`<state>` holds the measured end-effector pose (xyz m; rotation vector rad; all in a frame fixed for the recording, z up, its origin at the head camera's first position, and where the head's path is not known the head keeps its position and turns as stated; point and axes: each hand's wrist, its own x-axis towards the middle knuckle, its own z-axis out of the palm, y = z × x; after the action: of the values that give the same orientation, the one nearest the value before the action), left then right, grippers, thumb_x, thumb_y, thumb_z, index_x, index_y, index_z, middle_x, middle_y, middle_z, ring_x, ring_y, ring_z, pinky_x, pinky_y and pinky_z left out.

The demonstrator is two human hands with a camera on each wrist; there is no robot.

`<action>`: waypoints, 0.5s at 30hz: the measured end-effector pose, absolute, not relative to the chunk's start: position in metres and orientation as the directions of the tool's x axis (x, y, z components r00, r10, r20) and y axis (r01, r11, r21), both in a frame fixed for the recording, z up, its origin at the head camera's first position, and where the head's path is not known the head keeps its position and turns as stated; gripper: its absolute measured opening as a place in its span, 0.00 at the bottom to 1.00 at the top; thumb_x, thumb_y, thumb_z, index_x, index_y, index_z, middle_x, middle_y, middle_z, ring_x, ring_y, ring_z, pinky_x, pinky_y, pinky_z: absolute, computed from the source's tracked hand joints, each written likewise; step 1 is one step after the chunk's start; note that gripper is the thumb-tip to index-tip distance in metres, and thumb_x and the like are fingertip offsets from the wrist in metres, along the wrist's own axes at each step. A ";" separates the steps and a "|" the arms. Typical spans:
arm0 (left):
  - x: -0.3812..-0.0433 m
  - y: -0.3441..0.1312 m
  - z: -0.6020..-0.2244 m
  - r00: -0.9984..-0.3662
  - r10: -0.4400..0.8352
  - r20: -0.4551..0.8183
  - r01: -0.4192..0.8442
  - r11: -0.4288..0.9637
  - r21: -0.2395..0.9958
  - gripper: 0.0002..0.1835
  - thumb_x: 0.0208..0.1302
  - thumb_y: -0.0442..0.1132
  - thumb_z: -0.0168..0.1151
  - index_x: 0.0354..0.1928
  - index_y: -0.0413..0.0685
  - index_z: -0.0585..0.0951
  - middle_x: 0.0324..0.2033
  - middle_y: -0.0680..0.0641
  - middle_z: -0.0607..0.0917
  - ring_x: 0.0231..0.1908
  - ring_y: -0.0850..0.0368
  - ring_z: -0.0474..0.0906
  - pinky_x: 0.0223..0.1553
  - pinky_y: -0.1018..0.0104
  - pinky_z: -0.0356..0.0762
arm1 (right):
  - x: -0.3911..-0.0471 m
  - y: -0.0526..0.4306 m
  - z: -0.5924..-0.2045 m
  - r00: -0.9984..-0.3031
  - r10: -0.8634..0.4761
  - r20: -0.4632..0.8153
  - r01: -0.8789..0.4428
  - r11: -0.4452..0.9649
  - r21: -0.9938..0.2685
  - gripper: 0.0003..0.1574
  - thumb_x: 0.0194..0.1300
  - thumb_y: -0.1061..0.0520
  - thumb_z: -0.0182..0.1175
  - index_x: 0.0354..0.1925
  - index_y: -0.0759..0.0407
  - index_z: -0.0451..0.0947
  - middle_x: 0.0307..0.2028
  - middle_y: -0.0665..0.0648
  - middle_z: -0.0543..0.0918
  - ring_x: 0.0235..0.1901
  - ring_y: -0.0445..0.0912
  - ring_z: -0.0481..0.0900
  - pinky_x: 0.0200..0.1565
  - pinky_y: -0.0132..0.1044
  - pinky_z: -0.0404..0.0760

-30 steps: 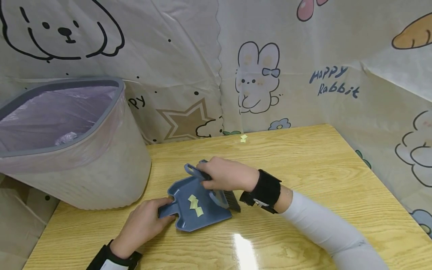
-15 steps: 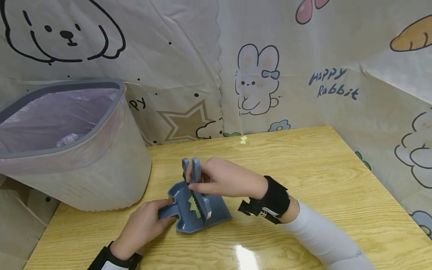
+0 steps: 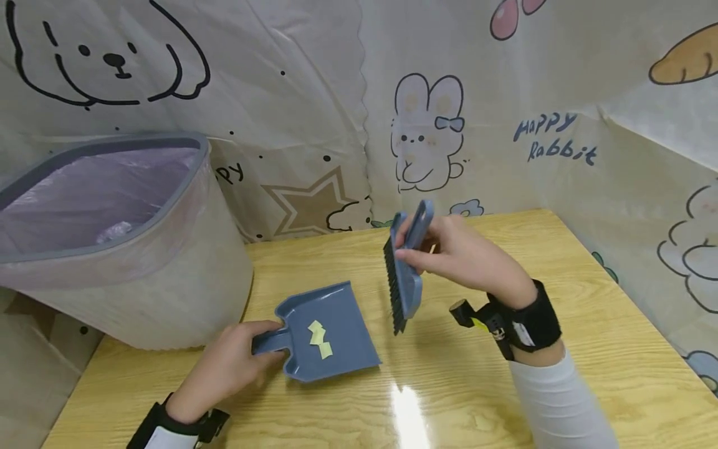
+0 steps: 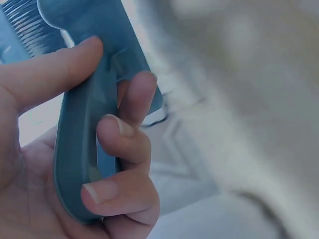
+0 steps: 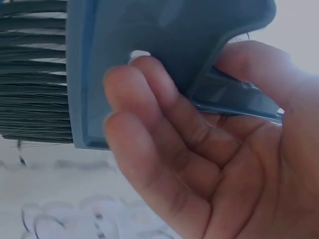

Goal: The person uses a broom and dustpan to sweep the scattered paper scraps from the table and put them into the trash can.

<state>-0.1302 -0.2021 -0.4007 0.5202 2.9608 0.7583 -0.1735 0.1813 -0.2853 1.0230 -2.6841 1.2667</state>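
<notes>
My left hand (image 3: 227,365) grips the handle of a blue dustpan (image 3: 344,324). In the left wrist view, the fingers curl round the dustpan handle (image 4: 77,149) with the thumb along its top. Several pale yellow paper scraps (image 3: 317,335) lie in the middle of the pan. To the right, above the table, my right hand (image 3: 473,259) holds a blue hand brush (image 3: 412,290), its dark bristles facing left. Seen from the right wrist, fingers press the flat side of the brush (image 5: 149,30) while the thumb goes round its handle.
A large pale bin (image 3: 185,287) with a grey rim and a purplish liner stands on the left. Behind the wooden table (image 3: 493,386) hangs a printed cloth (image 3: 314,112) with cartoon animals, which also covers the right side.
The brush has swung over the pan, then up and right, away from it. The dustpan has shifted slightly left with the scraps in it. Small scraps at the table's back are now hidden behind the brush.
</notes>
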 end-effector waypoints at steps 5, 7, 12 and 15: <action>-0.132 -0.211 -0.365 -0.923 0.361 0.137 0.382 0.806 0.452 0.20 0.57 0.41 0.79 0.51 0.46 0.89 0.43 0.47 0.89 0.34 0.58 0.78 0.35 0.61 0.76 | -0.172 0.208 -0.276 -0.839 -0.456 0.295 -0.519 0.511 -0.686 0.05 0.75 0.55 0.62 0.46 0.54 0.81 0.37 0.53 0.86 0.29 0.48 0.83 0.33 0.41 0.82; -0.130 -0.214 -0.347 -0.914 0.371 0.164 0.403 0.792 0.458 0.21 0.58 0.41 0.79 0.53 0.44 0.88 0.44 0.46 0.89 0.33 0.60 0.78 0.34 0.63 0.76 | -0.170 0.216 -0.274 -0.856 -0.424 0.295 -0.498 0.524 -0.691 0.06 0.76 0.56 0.62 0.48 0.55 0.81 0.37 0.54 0.86 0.30 0.49 0.83 0.34 0.41 0.83; -0.123 -0.219 -0.300 -0.897 0.373 0.236 0.441 0.771 0.459 0.23 0.59 0.39 0.78 0.56 0.43 0.86 0.34 0.48 0.88 0.21 0.66 0.70 0.22 0.68 0.68 | -0.167 0.226 -0.271 -0.878 -0.378 0.294 -0.469 0.554 -0.688 0.09 0.75 0.56 0.62 0.51 0.56 0.81 0.36 0.55 0.87 0.30 0.49 0.83 0.34 0.41 0.83; -0.119 -0.222 -0.273 -0.896 0.334 0.292 0.435 0.790 0.432 0.23 0.58 0.38 0.79 0.56 0.44 0.87 0.32 0.47 0.87 0.16 0.67 0.68 0.17 0.68 0.66 | -0.169 0.227 -0.271 -0.879 -0.373 0.298 -0.470 0.570 -0.674 0.09 0.75 0.55 0.63 0.51 0.55 0.81 0.35 0.53 0.87 0.29 0.47 0.84 0.33 0.40 0.82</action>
<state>-0.1186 -0.2221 -0.2727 0.6863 3.1611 0.8449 -0.1691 0.2268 -0.2714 0.7214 -2.6732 1.2029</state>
